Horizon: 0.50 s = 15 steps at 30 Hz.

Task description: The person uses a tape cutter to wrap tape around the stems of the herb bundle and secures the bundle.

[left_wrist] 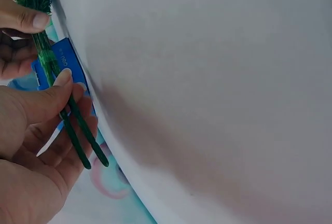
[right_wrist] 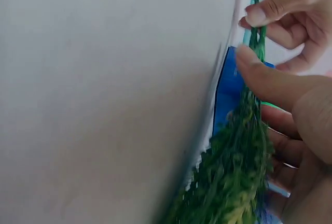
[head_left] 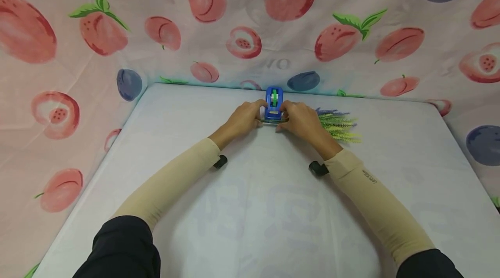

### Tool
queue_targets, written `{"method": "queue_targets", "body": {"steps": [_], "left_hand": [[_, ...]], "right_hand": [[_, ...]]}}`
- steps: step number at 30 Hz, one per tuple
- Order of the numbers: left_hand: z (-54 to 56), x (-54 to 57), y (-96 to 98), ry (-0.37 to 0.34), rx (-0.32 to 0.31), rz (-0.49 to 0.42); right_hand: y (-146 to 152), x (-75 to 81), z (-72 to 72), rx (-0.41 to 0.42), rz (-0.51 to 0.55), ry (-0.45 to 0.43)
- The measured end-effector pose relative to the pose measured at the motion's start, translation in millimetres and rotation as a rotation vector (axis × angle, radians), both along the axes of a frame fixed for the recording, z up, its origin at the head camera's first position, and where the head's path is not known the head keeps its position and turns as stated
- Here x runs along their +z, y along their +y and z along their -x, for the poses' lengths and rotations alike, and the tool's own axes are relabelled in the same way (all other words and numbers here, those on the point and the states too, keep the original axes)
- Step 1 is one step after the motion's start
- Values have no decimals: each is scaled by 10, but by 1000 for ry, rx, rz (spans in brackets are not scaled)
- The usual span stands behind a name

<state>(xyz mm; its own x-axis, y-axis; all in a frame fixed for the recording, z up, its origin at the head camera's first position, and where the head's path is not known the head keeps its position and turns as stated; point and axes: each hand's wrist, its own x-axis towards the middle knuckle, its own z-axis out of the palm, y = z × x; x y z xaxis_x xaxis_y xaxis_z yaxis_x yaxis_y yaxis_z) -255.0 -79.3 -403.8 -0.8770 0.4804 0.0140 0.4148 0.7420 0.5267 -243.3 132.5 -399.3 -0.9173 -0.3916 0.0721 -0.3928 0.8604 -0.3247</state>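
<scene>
A bunch of artificial lavender (head_left: 337, 125), with purple and yellow-green tips, lies sideways between both hands. My left hand (head_left: 244, 118) pinches its green stems (left_wrist: 78, 125) between thumb and fingers near the bare ends. Closer to the foliage (right_wrist: 228, 177), my right hand (head_left: 302, 122) grips the same bunch, its thumb on top. A lighter, shiny band crosses the stems between the hands in the left wrist view. Directly behind the stems stands a blue tape dispenser (head_left: 274, 103) with a green core. Whether any finger touches the dispenser, I cannot tell.
The white table (head_left: 250, 208) has its far edge just beyond the dispenser. A fruit-printed curtain (head_left: 242, 4) hangs behind it and along the left. Dark wrist cameras (head_left: 318, 168) sit under both beige sleeves (head_left: 375, 195).
</scene>
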Motion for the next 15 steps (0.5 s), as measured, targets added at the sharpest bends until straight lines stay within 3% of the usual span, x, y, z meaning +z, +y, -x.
{"method": "queue_targets", "body": {"steps": [5,10,15], "left_hand": [[-54,-12,-77,-23,19,-2],[-71,-50,-149,-38,16,10],[-71,-78,-180,-26,2,25]], "right_hand": [[40,41,-35,-12,-104,-32],[65,45,-63,43,-107,-84],[110,44,-57,88,-101,-63]]}}
